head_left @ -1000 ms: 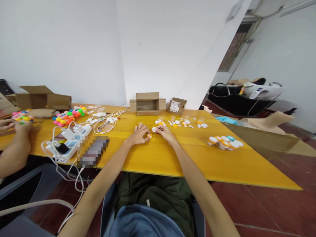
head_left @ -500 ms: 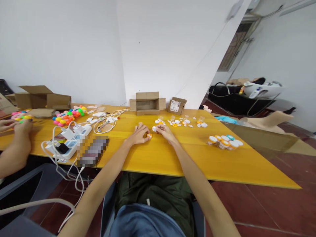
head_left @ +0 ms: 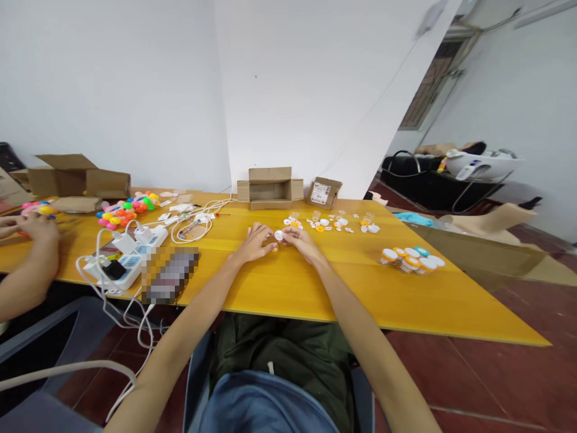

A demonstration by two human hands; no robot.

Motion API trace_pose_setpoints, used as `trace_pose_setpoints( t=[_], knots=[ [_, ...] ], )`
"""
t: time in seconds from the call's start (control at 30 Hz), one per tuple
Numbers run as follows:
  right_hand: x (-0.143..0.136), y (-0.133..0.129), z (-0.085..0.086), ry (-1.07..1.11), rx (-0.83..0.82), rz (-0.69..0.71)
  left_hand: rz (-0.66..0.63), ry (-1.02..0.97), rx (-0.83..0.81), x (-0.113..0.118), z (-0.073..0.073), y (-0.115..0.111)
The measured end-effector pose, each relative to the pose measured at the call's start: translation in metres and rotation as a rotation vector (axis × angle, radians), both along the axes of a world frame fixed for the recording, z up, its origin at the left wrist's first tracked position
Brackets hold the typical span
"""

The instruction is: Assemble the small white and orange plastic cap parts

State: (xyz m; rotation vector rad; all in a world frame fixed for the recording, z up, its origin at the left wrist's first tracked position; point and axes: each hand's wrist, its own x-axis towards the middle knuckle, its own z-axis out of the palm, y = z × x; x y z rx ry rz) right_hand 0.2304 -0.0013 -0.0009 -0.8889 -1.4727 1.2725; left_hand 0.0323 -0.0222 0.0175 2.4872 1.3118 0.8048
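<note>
My left hand (head_left: 255, 243) and my right hand (head_left: 301, 242) meet at the middle of the yellow table (head_left: 288, 288). Between their fingertips sits a small white round cap (head_left: 278, 235); my right hand's fingers pinch it. My left hand's fingers curl over a small orange piece (head_left: 274, 247) that is mostly hidden. Just beyond my hands lie scattered white and orange caps (head_left: 331, 223).
A cluster of small capped jars (head_left: 411, 258) stands to the right. Open cardboard boxes (head_left: 269, 188) sit at the far edge. A power strip with chargers and white cables (head_left: 130, 252) lies left. Another person's hand (head_left: 38, 231) works beside coloured balls (head_left: 124, 211) at far left.
My hands moved slightly away from me and closer together. The orange piece, plain to see earlier, is now mostly covered by my left fingers, and the white cap sits raised between both hands.
</note>
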Motion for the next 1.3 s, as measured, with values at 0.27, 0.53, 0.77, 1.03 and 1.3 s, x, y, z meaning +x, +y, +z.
trace_pose_setpoints(
  t=[0.27, 0.53, 0.77, 1.03, 1.3],
  knots=[
    [0.0002, -0.0009, 0.0016, 0.021, -0.061, 0.004, -0.009, 0.036, 0.019, -0.0007, -0.0018, 0.0007],
    [-0.0013, -0.0026, 0.0047, 0.02, -0.067, -0.006, 0.012, -0.011, 0.019, 0.0012, -0.0002, 0.0031],
    [-0.0025, -0.0058, 0.0069, 0.012, -0.046, 0.0, 0.025, -0.024, 0.024, 0.003, -0.0003, 0.0052],
    [-0.0042, -0.0047, 0.0042, -0.019, 0.012, 0.028, 0.088, -0.053, 0.01, 0.0055, 0.0033, 0.0039],
    [-0.0041, -0.003, 0.0022, -0.031, 0.04, 0.024, 0.077, -0.062, 0.001, 0.0078, 0.0055, 0.0022]
  ],
)
